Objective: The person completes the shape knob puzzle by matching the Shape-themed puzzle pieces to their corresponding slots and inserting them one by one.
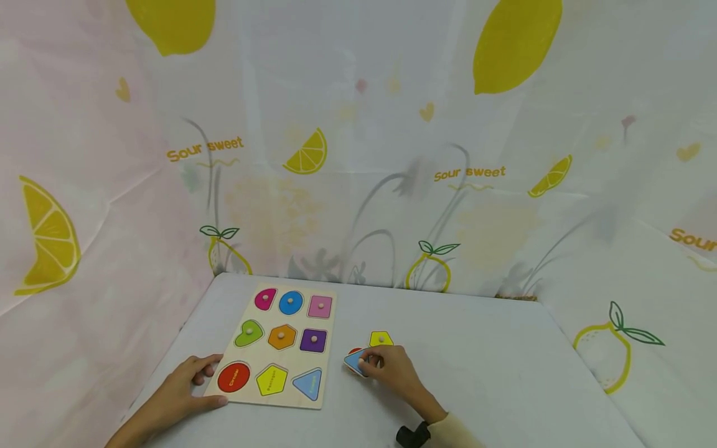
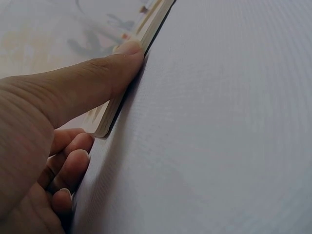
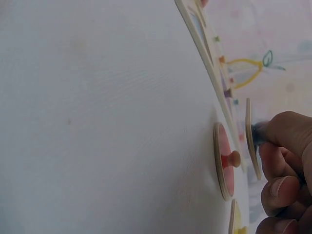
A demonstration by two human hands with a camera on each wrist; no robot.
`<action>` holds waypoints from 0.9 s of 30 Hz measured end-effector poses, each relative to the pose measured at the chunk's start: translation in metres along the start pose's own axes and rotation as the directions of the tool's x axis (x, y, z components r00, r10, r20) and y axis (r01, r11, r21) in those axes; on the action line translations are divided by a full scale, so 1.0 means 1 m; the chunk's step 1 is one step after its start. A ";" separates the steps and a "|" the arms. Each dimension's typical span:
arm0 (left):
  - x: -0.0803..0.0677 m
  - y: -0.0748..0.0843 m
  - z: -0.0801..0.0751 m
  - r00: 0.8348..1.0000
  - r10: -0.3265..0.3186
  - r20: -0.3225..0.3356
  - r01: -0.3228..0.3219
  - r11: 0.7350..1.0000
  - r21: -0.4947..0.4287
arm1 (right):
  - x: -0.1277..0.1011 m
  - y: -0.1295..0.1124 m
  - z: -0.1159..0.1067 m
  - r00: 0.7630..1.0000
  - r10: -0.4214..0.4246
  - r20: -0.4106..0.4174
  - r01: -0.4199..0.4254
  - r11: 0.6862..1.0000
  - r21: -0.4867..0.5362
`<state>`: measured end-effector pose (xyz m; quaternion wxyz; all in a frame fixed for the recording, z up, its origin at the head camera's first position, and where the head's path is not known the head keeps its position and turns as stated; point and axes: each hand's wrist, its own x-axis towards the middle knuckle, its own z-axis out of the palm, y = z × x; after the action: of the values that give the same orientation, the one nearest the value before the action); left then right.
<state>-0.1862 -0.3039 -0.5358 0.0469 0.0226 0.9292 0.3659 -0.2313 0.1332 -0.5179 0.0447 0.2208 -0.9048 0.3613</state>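
A wooden knob puzzle board (image 1: 285, 401) lies flat on the table's left half. My left hand (image 1: 179, 392) grips its near left corner, thumb (image 2: 112, 73) against the near edge and fingers at the left side. To the right of the board, my right hand (image 1: 394, 370) pinches the knob of a blue triangle piece (image 1: 353, 362). That piece hangs tilted above a red circle piece (image 3: 226, 163), which lies on the table, mostly hidden in the head view. Just behind is a yellow pentagon piece (image 1: 381, 337). The board's front row shows printed circle, pentagon and triangle recesses without knobs.
Knobbed pieces sit in the board's two farther rows, among them a purple square (image 1: 313, 341) and a green heart (image 1: 248, 335). A white cloth covers the table (image 1: 476, 373). Behind it hangs a lemon-print curtain (image 1: 364, 205), which also runs along both sides.
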 end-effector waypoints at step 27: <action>0.001 -0.001 0.000 1.000 0.005 -0.002 -0.005 1.000 0.020 | 0.007 -0.031 0.032 0.992 -0.086 0.093 0.082 0.995 0.048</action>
<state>-0.1874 -0.3046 -0.5372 0.0449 0.0249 0.9328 0.3568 -0.2216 0.0890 -0.5199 0.0117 0.2766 -0.8876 0.3681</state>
